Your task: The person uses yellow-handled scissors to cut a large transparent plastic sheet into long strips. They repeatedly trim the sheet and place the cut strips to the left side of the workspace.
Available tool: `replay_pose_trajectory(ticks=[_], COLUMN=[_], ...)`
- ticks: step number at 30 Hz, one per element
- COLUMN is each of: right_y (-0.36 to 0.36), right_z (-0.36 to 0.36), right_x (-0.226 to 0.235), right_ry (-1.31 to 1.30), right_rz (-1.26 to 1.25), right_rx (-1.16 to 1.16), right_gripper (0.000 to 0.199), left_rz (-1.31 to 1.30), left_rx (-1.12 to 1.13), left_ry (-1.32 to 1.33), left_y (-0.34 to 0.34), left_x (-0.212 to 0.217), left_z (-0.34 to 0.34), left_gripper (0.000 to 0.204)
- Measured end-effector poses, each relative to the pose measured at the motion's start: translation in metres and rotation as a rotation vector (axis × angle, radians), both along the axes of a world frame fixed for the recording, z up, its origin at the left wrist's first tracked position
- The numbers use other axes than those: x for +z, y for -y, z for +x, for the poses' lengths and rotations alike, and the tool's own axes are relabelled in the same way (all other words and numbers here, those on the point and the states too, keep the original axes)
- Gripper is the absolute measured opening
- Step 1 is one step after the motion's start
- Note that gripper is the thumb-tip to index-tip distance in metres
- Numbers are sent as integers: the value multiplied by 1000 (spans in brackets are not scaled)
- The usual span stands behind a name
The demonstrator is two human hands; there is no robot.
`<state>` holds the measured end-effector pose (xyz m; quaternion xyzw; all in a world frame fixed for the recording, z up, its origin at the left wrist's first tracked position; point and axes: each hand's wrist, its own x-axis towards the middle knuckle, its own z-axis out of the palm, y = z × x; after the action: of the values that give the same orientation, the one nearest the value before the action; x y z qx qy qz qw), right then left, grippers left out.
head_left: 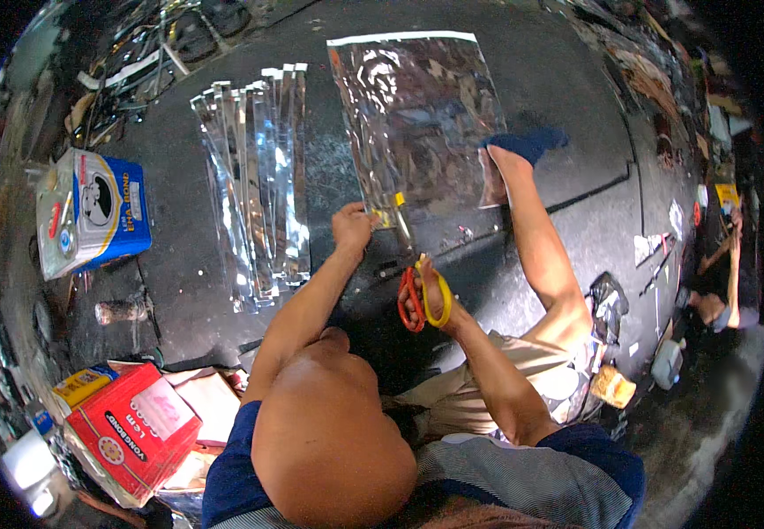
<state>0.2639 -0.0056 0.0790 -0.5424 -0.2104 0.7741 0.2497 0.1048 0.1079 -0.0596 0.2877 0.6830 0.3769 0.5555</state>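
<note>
My right hand (429,298) is closed around the scissors (410,236), with fingers through the red and yellow handle loops. The blades point away from me, at the near left corner of a shiny see-through plastic sheet (426,115). My left hand (353,227) pinches that corner, next to a small yellow patch. The sheet lies flat on the dark floor, with a white band along its far edge. My bare right foot (510,161) rests against the sheet's right edge. To the left, several narrow shiny strips (258,176) lie side by side.
A blue and white tin (117,212) stands at the left, with a red carton (131,432) nearer me. A jar (122,311) lies between them. Bent metal parts (139,75) are heaped far left. At the right are a black bag (609,304) and another person's arm (735,273).
</note>
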Motion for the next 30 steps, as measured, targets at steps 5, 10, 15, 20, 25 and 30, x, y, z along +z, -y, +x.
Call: replay_pose_trajectory(ticks=[5,10,15,20,25,30], right_y=[29,60,55,42,36,23], right_z=[-13,-22,-44,-53,-55,-57], right_x=[20,9,-2,-19,-41,-58], right_ry=[94,73,21,76,75,135], right_rz=[-11,-165,-183,-182,-165,-172], right_rx=[90,185,158,246,66,20], right_gripper=[83,84,77,89,79,71], left_rz=[45,-120,-111,-110,-158,-174], left_rx=[-49,-99,-151,-199,-197,-164], left_ry=[-30,165,157,93,107,104], left_y=[-4,5,0,-5,-7,-3], left_x=[28,25,41,52,49,38], left_z=[-31,-59,-62,-60,-59,-52], left_gripper=[19,6,9,10,12,16])
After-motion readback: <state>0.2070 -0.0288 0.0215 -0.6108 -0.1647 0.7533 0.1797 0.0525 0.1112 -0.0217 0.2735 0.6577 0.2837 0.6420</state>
